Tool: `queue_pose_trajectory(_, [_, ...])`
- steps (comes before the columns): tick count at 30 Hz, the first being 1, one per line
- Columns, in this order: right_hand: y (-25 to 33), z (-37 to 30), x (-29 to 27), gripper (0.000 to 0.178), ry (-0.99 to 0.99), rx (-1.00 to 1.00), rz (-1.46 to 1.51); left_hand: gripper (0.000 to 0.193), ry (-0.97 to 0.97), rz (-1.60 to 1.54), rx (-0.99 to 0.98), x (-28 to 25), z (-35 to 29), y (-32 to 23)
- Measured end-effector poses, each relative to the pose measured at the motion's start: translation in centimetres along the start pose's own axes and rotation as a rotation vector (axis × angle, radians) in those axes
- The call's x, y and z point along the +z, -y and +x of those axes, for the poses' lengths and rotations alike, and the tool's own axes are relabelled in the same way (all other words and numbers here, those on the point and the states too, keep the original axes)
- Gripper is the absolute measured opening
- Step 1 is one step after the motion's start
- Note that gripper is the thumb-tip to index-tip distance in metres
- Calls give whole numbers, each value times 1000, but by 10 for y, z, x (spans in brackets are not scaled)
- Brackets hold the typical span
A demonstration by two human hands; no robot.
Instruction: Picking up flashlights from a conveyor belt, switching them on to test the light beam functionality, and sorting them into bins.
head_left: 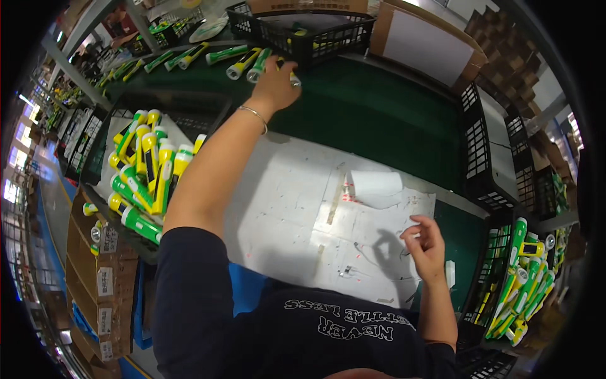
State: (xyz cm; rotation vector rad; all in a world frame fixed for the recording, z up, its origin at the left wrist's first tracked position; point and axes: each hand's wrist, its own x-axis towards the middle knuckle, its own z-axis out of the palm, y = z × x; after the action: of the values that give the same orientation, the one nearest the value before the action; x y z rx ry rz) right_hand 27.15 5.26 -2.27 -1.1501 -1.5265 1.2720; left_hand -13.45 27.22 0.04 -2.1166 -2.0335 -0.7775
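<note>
My left hand (276, 87), with a bangle at its wrist, reaches to the far side of the bench. Its fingers close over a yellow flashlight (295, 80), mostly hidden under them. Right beside it lies a green flashlight (257, 71), and left of that a yellow and black flashlight (242, 64); others trail off leftward along the green surface. My right hand (426, 249) hovers above the right part of a white board (278, 196), loosely curled, thumb and fingers apart, holding nothing. Ahead of it on the board lies a white roll (377, 183) with small red marks at its left end.
A black crate (221, 107) heaped with green and yellow flashlights stands at my left; another full crate (489, 268) is at my right. Black baskets (344, 28) and a cardboard box (423, 44) line the far edge. Cardboard shelving (82, 252) stands at lower left.
</note>
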Motion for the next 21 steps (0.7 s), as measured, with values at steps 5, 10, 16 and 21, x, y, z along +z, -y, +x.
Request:
queue_pose_trajectory(5, [-17, -13, -33, 40, -118, 65, -8, 78, 291, 56, -242, 102, 47, 29])
queue_pose_trajectory(10, [-30, -15, -46, 40, -207, 109, 12, 65, 164, -62, -380, 134, 50, 33])
queue_pose_trajectory(16, [-35, -3, -38, 39, -56, 42, 9, 39, -223, -75, -118, 5, 27, 5])
queue_pose_trajectory(21, [-22, -1, -16, 38, 28, -4, -35, 43, -412, -150, -11, -148, -52, 29])
